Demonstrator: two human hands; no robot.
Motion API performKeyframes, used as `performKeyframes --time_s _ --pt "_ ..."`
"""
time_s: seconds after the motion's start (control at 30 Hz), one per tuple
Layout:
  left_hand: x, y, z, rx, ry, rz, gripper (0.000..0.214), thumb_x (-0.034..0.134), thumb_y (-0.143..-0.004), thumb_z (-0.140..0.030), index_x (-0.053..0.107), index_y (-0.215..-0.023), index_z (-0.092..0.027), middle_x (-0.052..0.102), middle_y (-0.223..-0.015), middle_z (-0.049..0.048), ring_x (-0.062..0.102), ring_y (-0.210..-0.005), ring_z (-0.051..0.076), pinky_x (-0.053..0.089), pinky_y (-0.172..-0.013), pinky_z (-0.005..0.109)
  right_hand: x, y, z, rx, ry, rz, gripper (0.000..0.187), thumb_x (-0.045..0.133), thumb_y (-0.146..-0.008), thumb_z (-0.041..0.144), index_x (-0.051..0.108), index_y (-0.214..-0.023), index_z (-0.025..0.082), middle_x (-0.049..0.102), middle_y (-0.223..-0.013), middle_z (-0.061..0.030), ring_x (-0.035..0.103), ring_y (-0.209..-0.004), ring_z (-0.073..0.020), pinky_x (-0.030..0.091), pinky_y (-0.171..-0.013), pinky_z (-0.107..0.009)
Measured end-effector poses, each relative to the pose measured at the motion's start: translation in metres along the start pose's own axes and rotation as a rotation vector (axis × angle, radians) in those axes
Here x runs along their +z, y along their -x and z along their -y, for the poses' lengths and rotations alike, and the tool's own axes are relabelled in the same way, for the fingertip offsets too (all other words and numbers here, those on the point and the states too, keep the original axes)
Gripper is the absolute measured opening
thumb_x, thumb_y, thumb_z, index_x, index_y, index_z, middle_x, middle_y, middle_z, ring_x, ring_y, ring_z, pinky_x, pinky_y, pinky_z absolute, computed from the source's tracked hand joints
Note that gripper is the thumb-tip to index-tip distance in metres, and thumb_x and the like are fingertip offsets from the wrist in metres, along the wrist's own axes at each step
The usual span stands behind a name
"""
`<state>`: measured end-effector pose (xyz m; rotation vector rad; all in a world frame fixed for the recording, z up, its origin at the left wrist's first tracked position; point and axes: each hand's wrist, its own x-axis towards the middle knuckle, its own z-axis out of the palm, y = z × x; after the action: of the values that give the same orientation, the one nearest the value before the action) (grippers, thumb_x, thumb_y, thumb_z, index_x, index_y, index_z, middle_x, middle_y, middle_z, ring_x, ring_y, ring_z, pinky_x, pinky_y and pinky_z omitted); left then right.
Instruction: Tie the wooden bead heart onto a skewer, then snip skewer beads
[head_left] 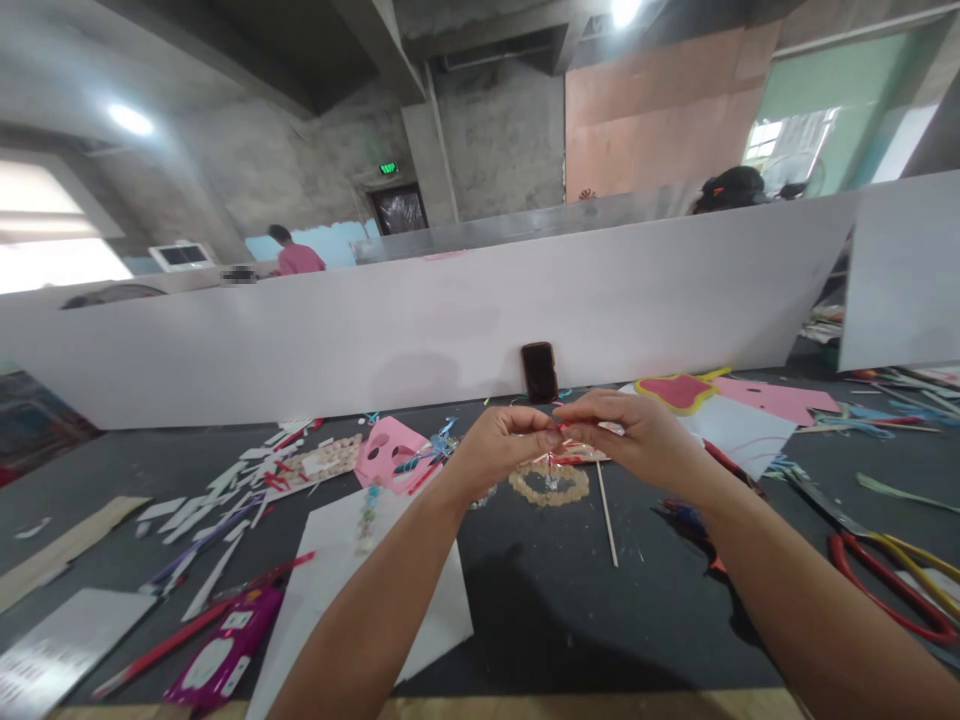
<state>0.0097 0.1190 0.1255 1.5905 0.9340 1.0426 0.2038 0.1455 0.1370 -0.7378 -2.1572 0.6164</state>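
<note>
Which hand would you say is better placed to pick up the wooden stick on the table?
Probably the right hand: the wooden stick lies just below it, farther from the left hand. Both pinch a red foil strip, though, so it must let go first.

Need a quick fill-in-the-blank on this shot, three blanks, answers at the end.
The left hand and right hand pinch a shiny ____ strip.
The beige piece under the hands has the shape of a ____.
A phone leans against a ____ board.

Missing words: red; ring; white.
</note>
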Motion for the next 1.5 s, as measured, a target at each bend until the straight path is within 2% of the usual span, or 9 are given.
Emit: performKeyframes --time_s 0.13,0.27,0.43,0.73,0.9,1.17,1.33,1.5 --pt "-0.001 -0.001 0.002 0.005 0.007 -0.023 0.023 0.068 -0.073 -0.038 0.068 -0.079 -0.015 0.064 -0.069 0.0001 0.056 -0.068 0.011 0.043 -0.069 0.025 0.001 -0.003 0.003 0.013 0.119 -0.02 0.017 0.053 -0.085 0.026 0.069 -0.09 0.024 0.069 -0.087 -0.0013 0.06 -0.075 -0.0128 0.044 -0.064 -0.025" --pt "-0.001 -0.001 0.002 0.011 0.014 -0.036 0.025 0.069 -0.072 -0.039 0.068 -0.08 -0.015 0.063 -0.071 0.0001 0.055 -0.069 0.011 0.042 -0.07 0.025 0.0 -0.005 0.005 0.013 0.221 -0.043 0.014 0.053 -0.085 0.028 0.066 -0.084 0.022 0.067 -0.081 -0.001 0.057 -0.069 -0.0121 0.04 -0.061 -0.025" --pt "-0.001 -0.001 -0.003 -0.001 -0.016 -0.057 0.028 0.071 -0.069 -0.041 0.069 -0.082 -0.016 0.062 -0.072 0.0005 0.054 -0.069 0.011 0.042 -0.067 0.024 0.001 -0.005 0.007 -0.005 0.235 -0.048 0.018 0.048 -0.088 0.032 0.057 -0.079 0.02 0.061 -0.07 0.0 0.05 -0.058 -0.0103 0.035 -0.054 -0.025" --pt "-0.002 -0.003 -0.002 0.012 -0.044 -0.047 0.027 0.07 -0.07 -0.041 0.069 -0.082 -0.016 0.064 -0.073 0.001 0.055 -0.071 0.012 0.042 -0.071 0.027 0.003 -0.006 0.011 -0.032 0.274 -0.03 0.027 0.039 -0.092 0.036 0.045 -0.071 0.021 0.048 -0.059 0.003 0.04 -0.051 -0.0091 0.03 -0.051 -0.025" --pt "-0.001 -0.003 -0.002 0.005 -0.087 -0.033 0.023 0.069 -0.071 -0.036 0.069 -0.082 -0.016 0.065 -0.076 0.0016 0.056 -0.072 0.012 0.043 -0.071 0.026 0.003 -0.008 0.009 -0.01 0.273 -0.063 0.026 0.039 -0.092 0.036 0.045 -0.072 0.021 0.047 -0.059 0.0029 0.04 -0.052 -0.0094 0.03 -0.051 -0.025" --pt "0.005 0.002 -0.009 -0.066 -0.294 -0.028 0.016 0.063 -0.073 -0.028 0.069 -0.083 -0.016 0.066 -0.081 0.0028 0.058 -0.078 0.015 0.045 -0.072 0.028 0.002 -0.006 0.011 0.018 0.28 -0.106 0.026 0.041 -0.091 0.038 0.046 -0.071 0.021 0.044 -0.055 0.0043 0.037 -0.048 -0.0085 0.029 -0.048 -0.024" --pt "0.006 0.003 -0.008 -0.074 -0.308 0.013 0.018 0.066 -0.072 -0.026 0.067 -0.088 -0.017 0.067 -0.091 0.0036 0.059 -0.085 0.017 0.046 -0.077 0.029 0.001 -0.005 0.01 0.022 0.278 -0.113 0.028 0.04 -0.091 0.04 0.049 -0.073 0.021 0.046 -0.056 0.0039 0.036 -0.048 -0.0082 0.029 -0.049 -0.024" --pt "0.005 0.001 -0.008 -0.076 -0.35 0.033 0.013 0.062 -0.074 -0.021 0.067 -0.086 -0.016 0.067 -0.09 0.0038 0.06 -0.083 0.016 0.046 -0.077 0.028 0.002 -0.004 0.009 0.032 0.26 -0.126 0.029 0.04 -0.091 0.041 0.05 -0.073 0.02 0.045 -0.056 0.0035 0.037 -0.049 -0.0084 0.03 -0.048 -0.024"
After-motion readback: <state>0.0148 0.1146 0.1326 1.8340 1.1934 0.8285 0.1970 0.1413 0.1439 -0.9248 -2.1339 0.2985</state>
